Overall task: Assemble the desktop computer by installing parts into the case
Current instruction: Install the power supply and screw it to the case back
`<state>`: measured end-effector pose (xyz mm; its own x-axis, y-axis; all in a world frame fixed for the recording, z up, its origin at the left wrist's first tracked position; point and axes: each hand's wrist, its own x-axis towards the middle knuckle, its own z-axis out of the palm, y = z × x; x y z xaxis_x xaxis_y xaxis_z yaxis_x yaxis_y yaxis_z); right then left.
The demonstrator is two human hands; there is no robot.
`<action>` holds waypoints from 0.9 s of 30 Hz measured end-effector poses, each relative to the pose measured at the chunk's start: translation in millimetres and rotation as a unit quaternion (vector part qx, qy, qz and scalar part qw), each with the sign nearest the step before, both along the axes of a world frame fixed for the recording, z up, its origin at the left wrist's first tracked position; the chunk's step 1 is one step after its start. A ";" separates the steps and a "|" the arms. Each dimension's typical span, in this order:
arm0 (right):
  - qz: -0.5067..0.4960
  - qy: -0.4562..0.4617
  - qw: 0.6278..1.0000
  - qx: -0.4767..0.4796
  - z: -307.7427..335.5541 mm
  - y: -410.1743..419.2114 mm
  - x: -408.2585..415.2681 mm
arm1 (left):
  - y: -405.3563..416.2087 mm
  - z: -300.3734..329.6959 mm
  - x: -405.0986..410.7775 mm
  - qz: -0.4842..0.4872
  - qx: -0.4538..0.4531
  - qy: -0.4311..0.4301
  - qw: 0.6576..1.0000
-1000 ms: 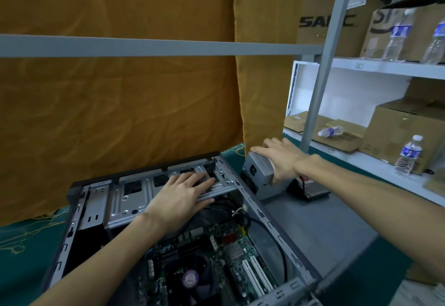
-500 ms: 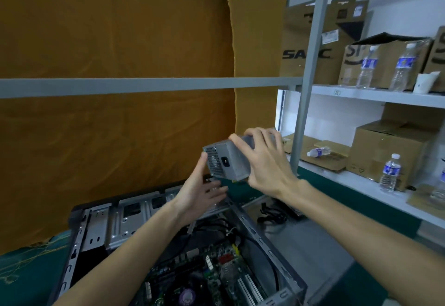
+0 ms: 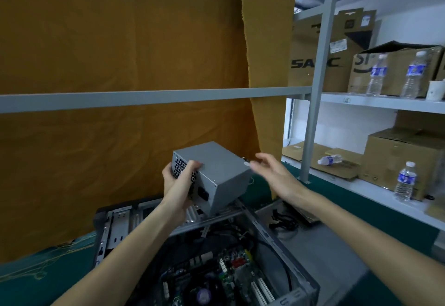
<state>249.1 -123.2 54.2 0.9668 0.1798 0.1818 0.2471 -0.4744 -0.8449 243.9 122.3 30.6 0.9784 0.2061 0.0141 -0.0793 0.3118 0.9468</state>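
The grey power supply (image 3: 219, 171) hangs tilted above the far end of the open computer case (image 3: 301, 279). My left hand (image 3: 179, 186) grips its vented, socketed end, thumb over the top edge. To the right of the box, my right hand (image 3: 274, 175) has straight, spread fingers whose tips are at its far corner. The motherboard (image 3: 216, 279) lies inside the case with cables around it. The drive bracket (image 3: 120, 224) sits at the case's far left.
A grey shelf post (image 3: 315, 103) and crossbar (image 3: 144, 100) stand close behind the case. Cardboard boxes (image 3: 395, 168) and water bottles (image 3: 405, 180) fill the shelves on the right. Black cables (image 3: 281, 221) lie on the grey panel right of the case. Orange cloth hangs behind.
The power supply went from my right hand's grip into my left hand and turned. My right hand let go and opened beside it. My left hand left the case bracket.
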 end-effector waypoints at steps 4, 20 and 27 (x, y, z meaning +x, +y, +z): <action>0.021 0.265 0.943 0.199 12.7 31.9 24.3 | 17.5 10.9 -19.8 0.015 0.082 -0.083 0.993; 0.056 0.275 0.955 0.098 32.3 145.5 -46.7 | 65.4 0.2 -142.0 0.107 0.474 -0.232 0.843; 0.097 0.318 0.914 0.233 2.7 153.6 -76.5 | 86.8 -0.1 -170.9 0.056 0.524 -0.240 0.815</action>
<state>172.6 30.3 57.0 0.8617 0.4061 -0.3042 -0.3222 -0.0252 -0.9463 73.0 209.0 30.5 0.7837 -0.0784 0.6161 -0.4924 -0.6829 0.5395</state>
